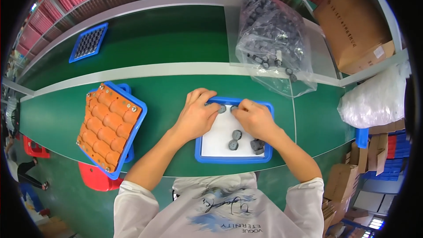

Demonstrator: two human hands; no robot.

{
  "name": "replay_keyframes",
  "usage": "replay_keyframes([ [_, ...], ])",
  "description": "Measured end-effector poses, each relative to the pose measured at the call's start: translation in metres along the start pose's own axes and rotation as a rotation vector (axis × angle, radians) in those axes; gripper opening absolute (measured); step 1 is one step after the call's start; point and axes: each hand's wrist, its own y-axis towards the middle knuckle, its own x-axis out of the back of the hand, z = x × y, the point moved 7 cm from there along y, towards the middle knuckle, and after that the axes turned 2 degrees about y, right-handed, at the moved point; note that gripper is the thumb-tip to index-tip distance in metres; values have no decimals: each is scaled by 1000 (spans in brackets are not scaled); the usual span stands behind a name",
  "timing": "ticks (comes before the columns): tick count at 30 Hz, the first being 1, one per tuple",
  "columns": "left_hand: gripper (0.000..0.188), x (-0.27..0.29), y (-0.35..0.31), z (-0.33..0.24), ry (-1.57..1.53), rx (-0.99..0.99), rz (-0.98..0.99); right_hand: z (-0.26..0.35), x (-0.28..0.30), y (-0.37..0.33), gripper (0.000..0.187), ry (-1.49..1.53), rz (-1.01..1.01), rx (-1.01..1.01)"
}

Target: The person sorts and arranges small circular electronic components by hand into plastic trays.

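Over the far part of a blue tray [199,152] lined with white, both hands work close together. My left hand [197,113] is closed, its fingertips on a small dark grey round part [222,109]. Across a narrow gap, my right hand [255,118] pinches another dark grey round part [234,108], mostly covered by the fingers. Nearer to me in the tray lie a pair of touching grey round parts [235,139] and a small cluster of grey parts [257,146] by the right wall.
Left on the green table, an orange moulded block [108,125] with rounded hollows sits tilted on blue trays. Farther back are a filled blue tray [89,43] and a clear bag of grey parts [275,35]. Right stand a cardboard box [352,26] and a white plastic bundle [374,99].
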Motion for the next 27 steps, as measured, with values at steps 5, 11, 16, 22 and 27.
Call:
replay_keyframes([
  [5,19,-3,-5,6,23,-24,-49,3,-20,3,8,100,-7,91],
  [11,22,7,-1,2,21,-38,-26,8,-16,7,11,44,-65,49],
  [16,18,-12,0,8,33,-94,-37,2,-10,-13,22,124,-27,-44],
  [22,20,-1,-4,2,77,-109,-46,22,-8,-28,23,255,211,105],
  [27,19,18,-7,-40,89,-151,25,15,-24,-25,19,289,190,70],
])
